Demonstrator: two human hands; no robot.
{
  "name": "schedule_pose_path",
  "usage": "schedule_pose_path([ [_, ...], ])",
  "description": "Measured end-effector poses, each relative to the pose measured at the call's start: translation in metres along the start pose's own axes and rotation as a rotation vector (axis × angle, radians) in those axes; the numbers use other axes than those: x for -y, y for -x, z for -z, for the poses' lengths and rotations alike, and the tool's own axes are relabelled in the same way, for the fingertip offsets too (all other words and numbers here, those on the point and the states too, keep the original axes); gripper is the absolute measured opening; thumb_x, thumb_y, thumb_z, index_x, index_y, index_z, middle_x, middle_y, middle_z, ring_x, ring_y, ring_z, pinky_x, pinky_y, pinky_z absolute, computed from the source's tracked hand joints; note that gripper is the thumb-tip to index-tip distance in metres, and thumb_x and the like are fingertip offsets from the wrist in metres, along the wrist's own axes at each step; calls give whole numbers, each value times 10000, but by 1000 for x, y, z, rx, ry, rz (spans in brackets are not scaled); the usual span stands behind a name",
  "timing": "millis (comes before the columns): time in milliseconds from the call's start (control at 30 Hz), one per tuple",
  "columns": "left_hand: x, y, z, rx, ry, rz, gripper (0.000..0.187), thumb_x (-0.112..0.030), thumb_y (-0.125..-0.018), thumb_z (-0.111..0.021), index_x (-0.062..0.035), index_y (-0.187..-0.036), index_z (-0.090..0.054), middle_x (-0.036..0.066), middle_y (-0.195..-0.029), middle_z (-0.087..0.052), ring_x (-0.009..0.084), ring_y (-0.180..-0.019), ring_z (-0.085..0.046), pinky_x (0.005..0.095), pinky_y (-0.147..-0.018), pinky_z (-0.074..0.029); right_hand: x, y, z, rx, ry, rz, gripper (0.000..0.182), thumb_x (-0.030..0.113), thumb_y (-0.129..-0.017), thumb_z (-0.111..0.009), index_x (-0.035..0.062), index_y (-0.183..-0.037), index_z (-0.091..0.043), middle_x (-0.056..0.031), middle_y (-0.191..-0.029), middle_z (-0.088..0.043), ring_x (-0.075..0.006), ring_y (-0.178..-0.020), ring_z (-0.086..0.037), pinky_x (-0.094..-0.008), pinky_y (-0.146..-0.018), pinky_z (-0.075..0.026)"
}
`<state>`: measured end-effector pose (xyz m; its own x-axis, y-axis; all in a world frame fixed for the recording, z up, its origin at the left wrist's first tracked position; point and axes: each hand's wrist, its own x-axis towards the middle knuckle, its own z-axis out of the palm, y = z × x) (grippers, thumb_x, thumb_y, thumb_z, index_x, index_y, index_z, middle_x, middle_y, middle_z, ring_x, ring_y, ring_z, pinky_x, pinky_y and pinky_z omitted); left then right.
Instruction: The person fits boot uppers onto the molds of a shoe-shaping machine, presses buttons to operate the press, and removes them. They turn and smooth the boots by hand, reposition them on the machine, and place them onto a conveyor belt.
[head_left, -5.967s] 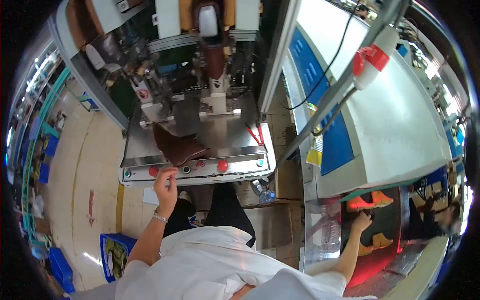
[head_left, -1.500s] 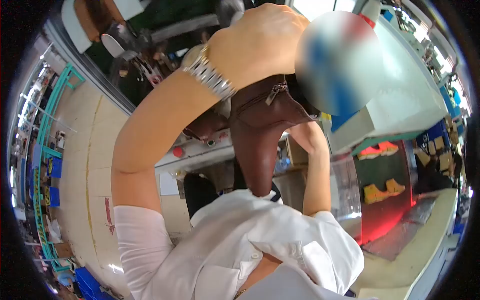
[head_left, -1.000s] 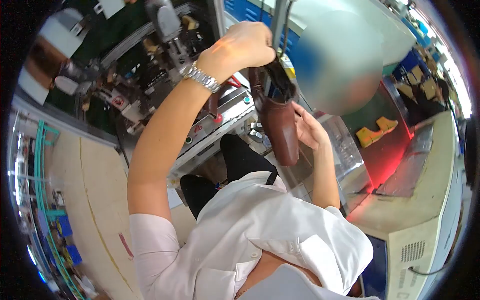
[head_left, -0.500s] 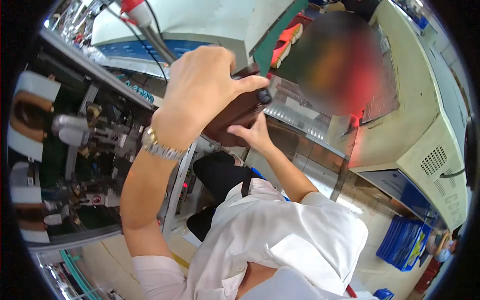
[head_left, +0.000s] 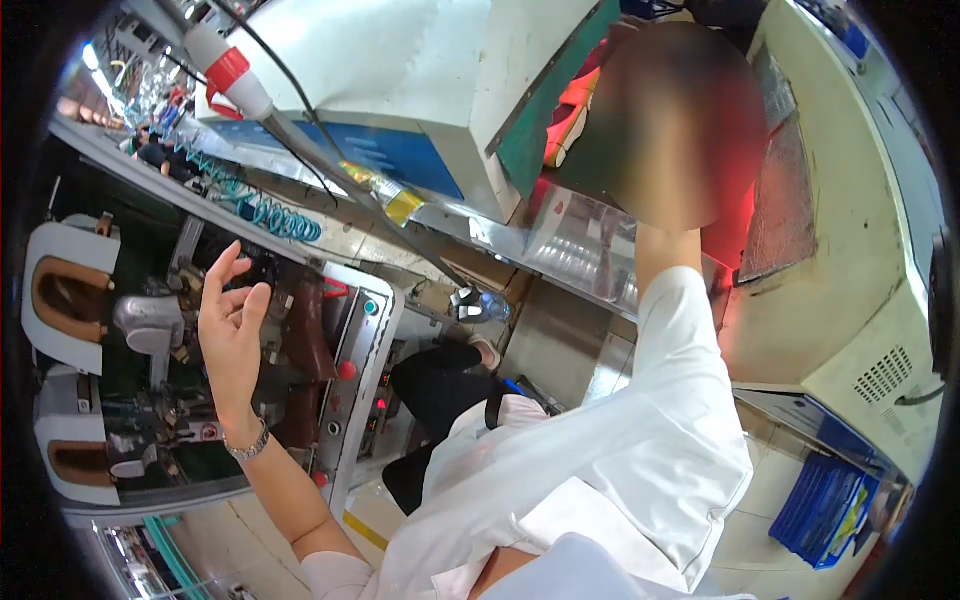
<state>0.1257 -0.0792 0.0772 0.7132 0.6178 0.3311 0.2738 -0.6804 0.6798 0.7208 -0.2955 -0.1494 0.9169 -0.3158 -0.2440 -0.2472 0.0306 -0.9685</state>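
Observation:
My left hand (head_left: 232, 335), with a metal watch at the wrist, is raised over the machine at the left. Its fingers are loosely bent and apart, with nothing between them. A dark brown leather piece (head_left: 308, 330) lies just right of it, by the machine's control edge. My right forearm (head_left: 668, 250) reaches up into a red-lit opening. A blurred patch covers my right hand, so its fingers and anything in them are hidden. Orange-red shoe parts (head_left: 570, 120) lie left of that patch.
Left machine holds pads with brown moulds (head_left: 75, 290). A pole with a red-and-white connector (head_left: 228, 75) slants across the upper left. A clear bottle (head_left: 492, 306) stands below it. The beige machine (head_left: 830, 270) is at the right, with blue crates (head_left: 820, 510) beneath.
Both hands have left the brown piece they held; it now lies at the left machine. My left hand moved down and left, my right arm up and right into the opening. The view shifted.

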Motion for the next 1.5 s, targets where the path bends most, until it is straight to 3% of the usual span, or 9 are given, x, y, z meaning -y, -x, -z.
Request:
schedule_pose_path([
  [100,49,33,21,-79,2,61,379,-122,-892,-524,-34,-1254,-456,41,-1087,-521,58,-774,-487,175,-625,-383,-107,-63,-20,-155,104,-17,998,519,-546,-745,-114,-1211,-352,-269,-1220,-465,-327,-1119,-493,-361,-941,-396],
  [200,89,78,39,-173,35,278,367,-117,-872,-554,-34,-1222,-483,46,-1041,-553,59,-739,-515,170,-605,-396,-213,-2,-9,73,6,180,534,182,-628,-684,-74,-1050,-480,-185,-1013,-553,-282,-934,-537,-368,-820,-432],
  [267,116,108,50,-194,40,385,350,-116,-877,-546,-46,-1215,-491,45,-1036,-561,54,-731,-518,168,-595,-394,-255,90,6,58,-321,-41,266,69,-658,-634,-4,-898,-547,-93,-860,-578,-213,-768,-537,-341,-711,-446],
  [300,129,122,54,-203,42,438,342,-116,-879,-542,-51,-1212,-496,45,-1033,-564,51,-727,-519,167,-590,-393,-350,63,2,114,-29,119,350,116,-725,-614,55,-1048,-494,-26,-673,-535,-121,-552,-473,-278,-450,-384],
  [400,170,172,55,-265,136,581,317,-149,-889,-535,-71,-1195,-512,27,-1013,-576,43,-722,-522,158,-578,-387,-429,165,30,338,411,345,144,51,-765,-516,70,-900,-562,-40,-678,-564,-139,-531,-531,-268,-437,-414],
  [433,178,183,51,-296,169,639,313,-162,-890,-536,-75,-1191,-516,20,-1003,-580,40,-719,-520,155,-581,-385,-393,230,47,437,-53,-101,186,7,-755,-501,66,-920,-564,-54,-698,-578,-148,-560,-553,-272,-465,-435],
  [800,226,255,1,-711,488,922,252,-207,-832,-623,-136,-1073,-601,-12,-976,-620,71,-790,-567,199,-670,-411,-274,456,-25,1400,-18,113,150,-18,-825,-539,-12,-969,-579,-64,-859,-610,-117,-777,-589,-241,-688,-498],
  [1100,248,263,-4,-655,530,791,234,-175,-866,-585,-77,-1078,-582,19,-950,-628,83,-793,-581,182,-649,-431,-277,491,-51,1435,34,37,155,-9,-827,-531,2,-975,-579,-54,-850,-623,-92,-719,-576,-213,-641,-467],
  [1500,282,285,0,-1043,253,619,243,-82,-813,-575,-22,-1049,-577,70,-989,-603,114,-849,-567,213,-683,-450,-283,515,-41,1478,128,-140,153,0,-809,-545,0,-957,-586,-69,-865,-621,-133,-760,-603,-239,-661,-489],
])
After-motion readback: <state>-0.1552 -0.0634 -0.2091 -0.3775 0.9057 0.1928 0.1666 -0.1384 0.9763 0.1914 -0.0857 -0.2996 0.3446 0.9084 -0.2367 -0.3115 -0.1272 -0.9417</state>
